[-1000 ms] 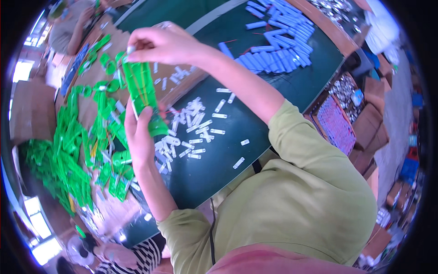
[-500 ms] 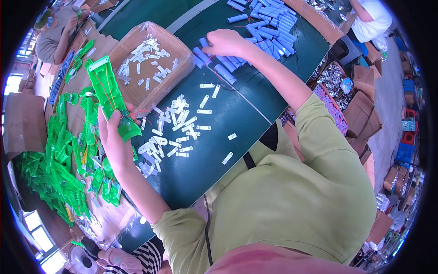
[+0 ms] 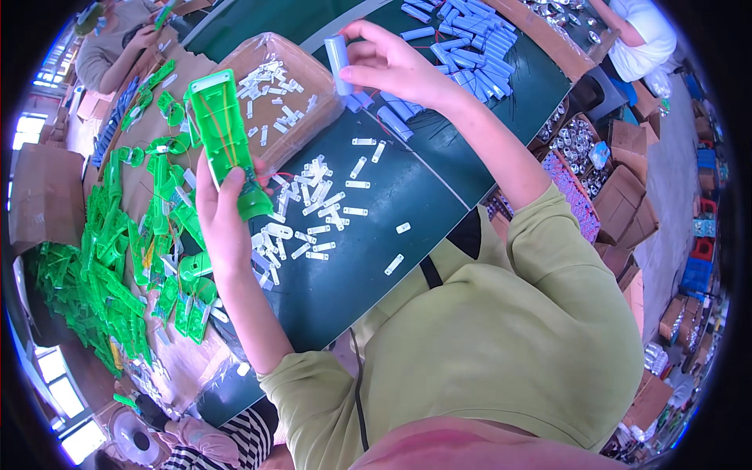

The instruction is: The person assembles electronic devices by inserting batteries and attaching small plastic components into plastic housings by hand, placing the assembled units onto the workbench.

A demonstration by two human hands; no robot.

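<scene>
My left hand (image 3: 223, 207) grips the lower end of a green plastic housing (image 3: 218, 117), its hollow side up with thin wires running along it. In my right hand (image 3: 384, 66), pinched between thumb and fingers, a blue cylindrical battery cell (image 3: 338, 64) stands nearly upright above the table. Under and beyond that hand lie more blue cells (image 3: 474, 51), several with thin wires. Small white strip-shaped pieces (image 3: 319, 200) are scattered on the green tabletop (image 3: 329, 294) to the right of my left hand.
A cardboard box (image 3: 313, 129) holding more white pieces stands behind the housing. Green plastic parts (image 3: 102, 266) are heaped at the left. Cartons with shiny round parts (image 3: 576, 149) stand at the right. Other people (image 3: 129, 39) sit around the table.
My right hand has lifted a blue cell from the pile and moved it left toward the housing. My left hand has shifted right, bringing the housing more upright.
</scene>
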